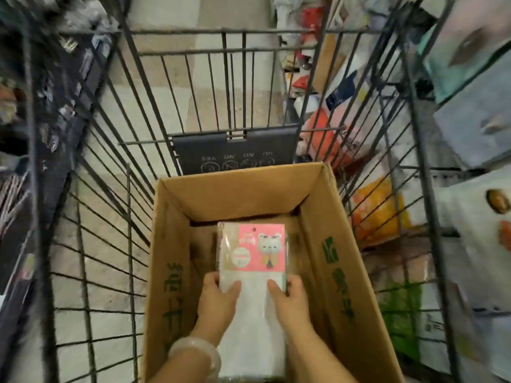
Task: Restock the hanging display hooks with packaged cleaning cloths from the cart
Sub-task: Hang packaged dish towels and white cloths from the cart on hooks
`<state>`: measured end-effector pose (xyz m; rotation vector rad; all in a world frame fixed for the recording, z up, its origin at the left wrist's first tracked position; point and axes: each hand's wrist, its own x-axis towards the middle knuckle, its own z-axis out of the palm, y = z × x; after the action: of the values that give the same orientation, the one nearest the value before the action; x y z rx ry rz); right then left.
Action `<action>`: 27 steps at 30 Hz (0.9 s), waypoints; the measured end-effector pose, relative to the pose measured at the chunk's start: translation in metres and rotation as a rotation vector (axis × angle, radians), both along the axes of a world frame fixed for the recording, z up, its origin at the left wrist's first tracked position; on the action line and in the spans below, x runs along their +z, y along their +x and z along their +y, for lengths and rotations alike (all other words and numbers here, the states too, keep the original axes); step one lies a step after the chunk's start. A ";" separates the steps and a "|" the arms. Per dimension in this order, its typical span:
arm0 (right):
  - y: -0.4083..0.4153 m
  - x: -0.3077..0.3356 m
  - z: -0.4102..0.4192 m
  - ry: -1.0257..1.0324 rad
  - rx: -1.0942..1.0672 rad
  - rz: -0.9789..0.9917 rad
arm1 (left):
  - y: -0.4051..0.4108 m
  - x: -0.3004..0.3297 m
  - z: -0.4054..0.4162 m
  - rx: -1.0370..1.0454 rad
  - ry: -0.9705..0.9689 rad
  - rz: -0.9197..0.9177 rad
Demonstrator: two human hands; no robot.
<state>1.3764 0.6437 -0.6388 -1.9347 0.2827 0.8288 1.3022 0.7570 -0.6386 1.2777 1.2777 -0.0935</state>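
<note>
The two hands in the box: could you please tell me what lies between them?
In the head view, a pack of cloths lies between the left hand and the right hand, each gripping one side, inside the cardboard box.

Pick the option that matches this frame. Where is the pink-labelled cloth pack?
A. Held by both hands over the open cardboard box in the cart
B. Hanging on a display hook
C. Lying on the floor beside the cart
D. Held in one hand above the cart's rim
A: the left hand and right hand grip the cloth pack at its two side edges, inside the walls of the cardboard box standing in the wire cart.
</note>
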 end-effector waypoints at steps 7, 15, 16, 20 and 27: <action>-0.008 0.157 -0.015 0.152 -0.116 -0.437 | -0.001 0.147 -0.007 -0.264 0.209 -0.477; -0.102 0.337 -0.082 0.320 -0.438 -0.823 | -0.043 0.331 -0.056 -0.590 0.426 -0.864; -0.115 0.355 -0.098 0.329 -0.477 -0.868 | -0.048 0.348 -0.069 -0.633 0.420 -0.910; -0.170 0.414 -0.172 0.276 -0.649 -1.066 | -0.076 0.408 -0.144 -0.813 0.326 -1.053; -0.286 0.479 -0.308 0.188 -1.014 -1.216 | -0.149 0.465 -0.294 -1.078 0.104 -1.228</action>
<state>1.0900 0.3359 -0.1594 -1.4860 0.3409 -0.9361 1.1537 0.4628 -0.1733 1.5645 -0.5027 0.0115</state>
